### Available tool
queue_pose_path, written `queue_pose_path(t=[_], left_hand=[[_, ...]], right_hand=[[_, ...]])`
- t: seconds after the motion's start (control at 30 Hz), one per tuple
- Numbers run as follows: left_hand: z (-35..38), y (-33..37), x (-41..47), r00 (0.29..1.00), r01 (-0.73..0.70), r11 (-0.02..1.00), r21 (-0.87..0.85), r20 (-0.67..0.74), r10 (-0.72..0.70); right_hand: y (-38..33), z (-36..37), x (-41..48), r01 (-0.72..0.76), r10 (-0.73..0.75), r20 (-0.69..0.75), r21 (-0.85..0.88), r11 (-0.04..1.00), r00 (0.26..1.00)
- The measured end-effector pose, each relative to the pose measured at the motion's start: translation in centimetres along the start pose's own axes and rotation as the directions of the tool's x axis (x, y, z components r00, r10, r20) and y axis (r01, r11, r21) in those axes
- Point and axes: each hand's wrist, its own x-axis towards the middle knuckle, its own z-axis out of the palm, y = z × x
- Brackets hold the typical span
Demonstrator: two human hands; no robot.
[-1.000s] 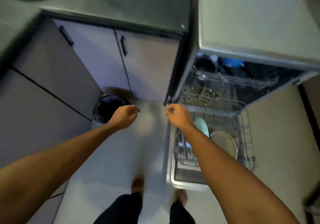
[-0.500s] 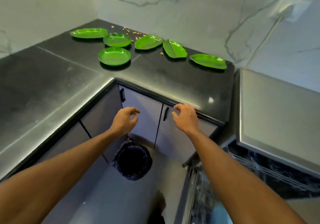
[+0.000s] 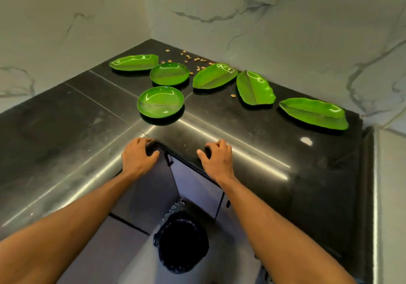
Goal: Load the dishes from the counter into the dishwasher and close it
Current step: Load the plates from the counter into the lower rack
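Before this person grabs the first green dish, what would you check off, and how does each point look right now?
1. Left hand free: ok, holds nothing.
2. Right hand free: ok, holds nothing.
3. Nearest round glossy green plate unobstructed: ok, nothing on it.
4. All dishes on the black stone counter located: ok, six green ones, two round, four leaf-shaped.
5. Scattered nut shells clear of the dishes: not ok, some lie right beside them.
6. Dishwasher open: cannot tell, out of view.
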Motion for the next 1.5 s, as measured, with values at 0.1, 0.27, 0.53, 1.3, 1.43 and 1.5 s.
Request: queue_pose_path(t=[0.1,0.27,0.53,1.3,1.43,1.5], left_hand=[[-0.1,-2.1,2.9,1.0,-0.008,1.0,0.0,-0.012,0.008],[0.0,-3.6,7.1,0.999,-0.036,0.999,0.027,0.003,0.036],[-0.2,-3.8,13.3,0.939,0.127,0.979,0.161,0.298,-0.171],[-1.0,-2.7,12.3,0.908,0.059,0.986,0.154,0.403,-0.117],[-0.2,-3.4,11.5,0.944,0.001,0.99,0.14,0.326,-0.047],[0.4,-3.8,10.2,0.966,-0.071,0.988,0.137,0.255,0.035]], right_hand=[[-2.4,2.3,3.7,0.011,-0.011,-0.006,0.0,1.0,1.0],[-5.7,5.1,9.5,-0.072,0.07,0.036,0.045,0.996,0.997],[-10.8,7.8,18.5,-0.313,0.317,0.012,0.2,0.929,0.948],[-8.0,3.3,13.1,-0.581,0.601,0.088,0.401,0.709,0.794],[-6.4,1.5,8.2,-0.61,0.654,0.066,0.439,0.659,0.754],[-5.4,0.6,5.6,-0.617,0.665,0.062,0.446,0.648,0.744]])
